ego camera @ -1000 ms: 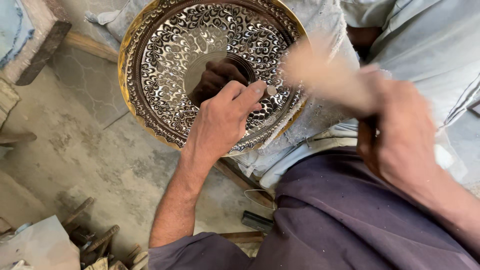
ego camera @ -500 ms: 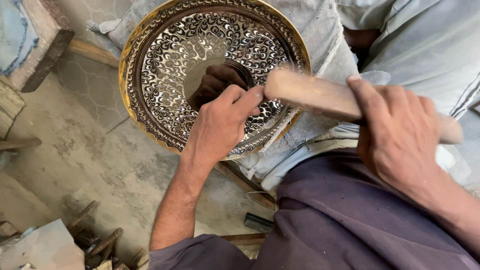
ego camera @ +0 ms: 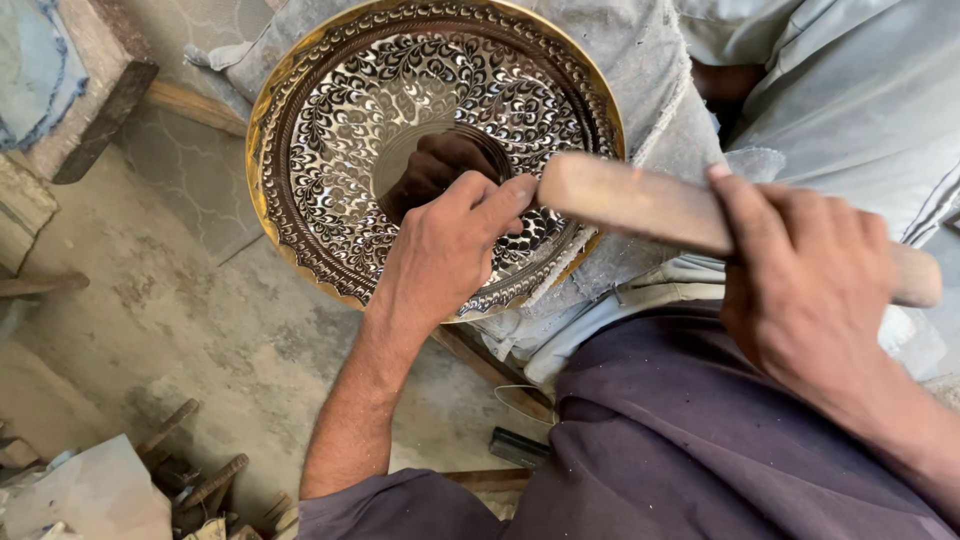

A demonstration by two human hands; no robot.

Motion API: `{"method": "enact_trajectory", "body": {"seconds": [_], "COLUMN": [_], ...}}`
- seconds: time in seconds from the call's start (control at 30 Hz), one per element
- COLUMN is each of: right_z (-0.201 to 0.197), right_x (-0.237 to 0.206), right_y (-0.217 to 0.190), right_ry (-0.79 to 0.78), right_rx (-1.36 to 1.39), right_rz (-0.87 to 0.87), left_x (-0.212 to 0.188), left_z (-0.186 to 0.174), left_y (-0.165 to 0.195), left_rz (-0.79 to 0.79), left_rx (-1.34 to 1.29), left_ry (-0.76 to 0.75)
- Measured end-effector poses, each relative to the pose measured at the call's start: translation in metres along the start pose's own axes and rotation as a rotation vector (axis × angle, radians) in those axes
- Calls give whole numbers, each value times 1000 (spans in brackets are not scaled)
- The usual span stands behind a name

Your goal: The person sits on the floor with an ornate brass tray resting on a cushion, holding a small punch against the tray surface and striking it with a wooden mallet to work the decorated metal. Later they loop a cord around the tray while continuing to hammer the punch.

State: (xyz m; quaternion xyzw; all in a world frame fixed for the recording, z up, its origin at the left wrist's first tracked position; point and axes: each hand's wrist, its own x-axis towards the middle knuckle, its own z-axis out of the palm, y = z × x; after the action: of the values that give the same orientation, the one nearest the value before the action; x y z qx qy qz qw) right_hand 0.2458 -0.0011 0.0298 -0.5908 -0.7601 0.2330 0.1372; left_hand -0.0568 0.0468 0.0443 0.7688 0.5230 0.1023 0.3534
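While propped tilted on grey cloth at upper centre, round engraved brass tray [ego camera: 330, 150]: likely stiff, weighty, best gripped by rim. Left hand [ego camera: 445, 250] pinching something small against it; right hand [ego camera: 800, 280] clenched around pale wooden mallet handle [ego camera: 630, 205].

One head-worn view looks steeply down, close over the lap.
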Motion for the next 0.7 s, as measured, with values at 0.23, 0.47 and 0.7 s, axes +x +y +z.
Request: {"method": "enact_trajectory", "body": {"seconds": [0.23, 0.47, 0.7], "right_z": [-7, -21, -18], "right_x": [5, 21, 6], "right_y": [-6, -6, 9], "right_ry": [76, -193, 201], "right_rx": [59, -380, 597], "right_rz": [-39, -71, 166], "left_x": [2, 2, 2], "left_z": [2, 4, 6], "left_y": [0, -4, -1], "left_rz": [5, 16, -6], "left_rx": [38, 43, -96], "left_ry": [13, 26, 127]}}
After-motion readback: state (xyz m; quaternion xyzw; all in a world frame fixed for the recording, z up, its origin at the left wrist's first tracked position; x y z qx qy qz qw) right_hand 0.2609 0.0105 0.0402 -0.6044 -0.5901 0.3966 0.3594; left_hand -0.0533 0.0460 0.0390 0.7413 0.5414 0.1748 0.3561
